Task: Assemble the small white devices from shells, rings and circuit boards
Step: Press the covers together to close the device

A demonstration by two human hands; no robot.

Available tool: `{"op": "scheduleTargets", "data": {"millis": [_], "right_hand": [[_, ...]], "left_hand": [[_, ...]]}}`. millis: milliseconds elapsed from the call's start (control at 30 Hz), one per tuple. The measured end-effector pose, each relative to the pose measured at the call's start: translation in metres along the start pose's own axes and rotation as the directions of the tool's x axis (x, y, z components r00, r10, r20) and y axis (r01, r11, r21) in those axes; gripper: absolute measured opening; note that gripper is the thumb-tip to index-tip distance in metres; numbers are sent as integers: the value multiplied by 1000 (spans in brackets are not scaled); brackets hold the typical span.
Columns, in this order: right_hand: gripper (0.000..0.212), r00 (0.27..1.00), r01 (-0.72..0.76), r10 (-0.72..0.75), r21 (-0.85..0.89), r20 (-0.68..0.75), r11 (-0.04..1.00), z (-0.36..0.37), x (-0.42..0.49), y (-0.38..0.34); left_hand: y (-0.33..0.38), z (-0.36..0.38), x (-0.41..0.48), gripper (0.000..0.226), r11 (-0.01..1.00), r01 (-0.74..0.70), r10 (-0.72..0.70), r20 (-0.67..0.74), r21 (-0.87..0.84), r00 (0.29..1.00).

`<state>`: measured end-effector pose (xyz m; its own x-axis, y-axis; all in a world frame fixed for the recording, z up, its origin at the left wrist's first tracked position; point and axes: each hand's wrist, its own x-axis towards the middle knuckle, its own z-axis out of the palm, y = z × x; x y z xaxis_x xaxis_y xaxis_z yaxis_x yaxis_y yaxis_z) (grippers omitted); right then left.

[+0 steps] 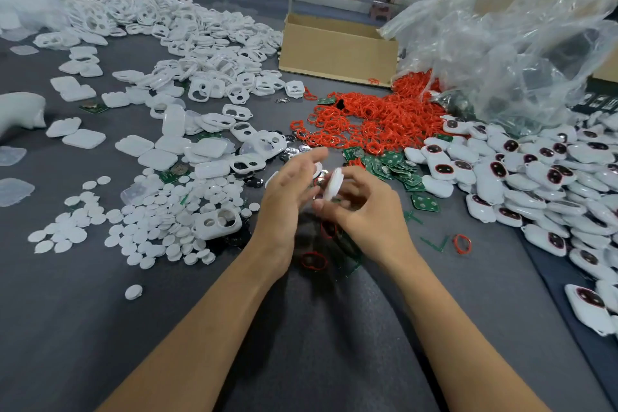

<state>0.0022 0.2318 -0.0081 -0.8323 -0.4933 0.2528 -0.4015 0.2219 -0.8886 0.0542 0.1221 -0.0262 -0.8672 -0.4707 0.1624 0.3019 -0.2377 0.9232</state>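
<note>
Head view, shell (335, 181) between hands (287, 201) (366, 211), right gripping

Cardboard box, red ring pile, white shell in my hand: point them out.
cardboard box (337, 50): head view, front wall.
red ring pile (378, 117): head view, pile's middle.
white shell (334, 185): head view, its rim.

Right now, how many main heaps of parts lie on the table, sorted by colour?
White heaps: 3 (open shells, round discs, finished devices)
Red heaps: 1 (rings)
Green heaps: 1 (circuit boards)
Total: 5 heaps
Not counted: the single white shell held in the right hand.
</note>
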Motion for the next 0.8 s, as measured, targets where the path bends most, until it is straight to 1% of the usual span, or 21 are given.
{"op": "scheduleTargets", "data": {"millis": [67,100,133,167,200,233,267,300,333,367,433,500,533,567,600,633,667,700,733,800], "right_hand": [[33,990,96,-102,-64,-93,993,1,-1,-1],[34,988,126,-133,-90,-77,988,2,-1,-1],[35,991,135,-137,-146,-7,980,3,-2,-1],[37,989,134,-115,-246,92,960,5,-4,0],[39,984,147,-100,-354,147,924,8,-6,2],[41,985,159,-110,-437,136,885,10,-6,4],[42,986,166,-147,-461,78,872,11,-7,5],[43,986,159,-169,-431,15,888,10,-7,4],[43,986,150,-165,-395,-5,906,10,-7,4],[44,988,147,-150,-409,25,901,10,-7,3],[45,986,167,-142,-497,89,852,13,-7,4],[45,983,168,-182,-425,7,890,12,-8,3],[43,983,164,-183,-387,-12,907,12,-8,3],[42,985,165,-172,-403,19,900,13,-8,2],[41,985,175,-159,-458,74,872,15,-9,1],[40,983,183,-154,-489,98,853,18,-10,2],[39,983,182,-169,-486,72,855,19,-10,3],[38,983,169,-183,-440,10,882,19,-10,2],[36,983,145,-176,-350,-57,925,19,-10,-1],[29,985,98,-122,-182,-124,978,17,-10,-4]], "left_hand": [[0,-1,1,29,999,-47,48,-85,16,995],[1,-2,2,31,997,-70,72,-126,22,989],[1,-3,2,33,995,-95,100,-167,37,981],[1,-3,2,34,990,-121,132,-208,67,969],[1,-4,2,34,984,-145,167,-242,105,956],[0,-4,2,35,977,-164,196,-265,139,944],[-1,-4,2,36,972,-174,214,-280,160,936],[-1,-5,2,37,969,-178,223,-289,174,931],[-1,-5,2,37,968,-177,224,-296,178,929],[-1,-5,2,38,969,-176,222,-300,173,928],[-1,-5,1,39,972,-171,214,-302,161,929],[0,-5,1,40,975,-166,204,-308,146,929],[1,-5,0,41,975,-168,205,-314,142,927],[1,-5,-1,42,976,-163,202,-322,145,925],[2,-5,-1,43,978,-148,189,-331,145,924],[3,-4,-2,45,982,-129,170,-343,138,924],[4,-2,-3,46,986,-110,147,-352,122,925],[5,-1,-3,47,990,-93,124,-355,102,927],[6,-1,-3,45,993,-81,106,-347,86,932],[7,0,-4,34,995,-57,80,-286,87,955]]}}
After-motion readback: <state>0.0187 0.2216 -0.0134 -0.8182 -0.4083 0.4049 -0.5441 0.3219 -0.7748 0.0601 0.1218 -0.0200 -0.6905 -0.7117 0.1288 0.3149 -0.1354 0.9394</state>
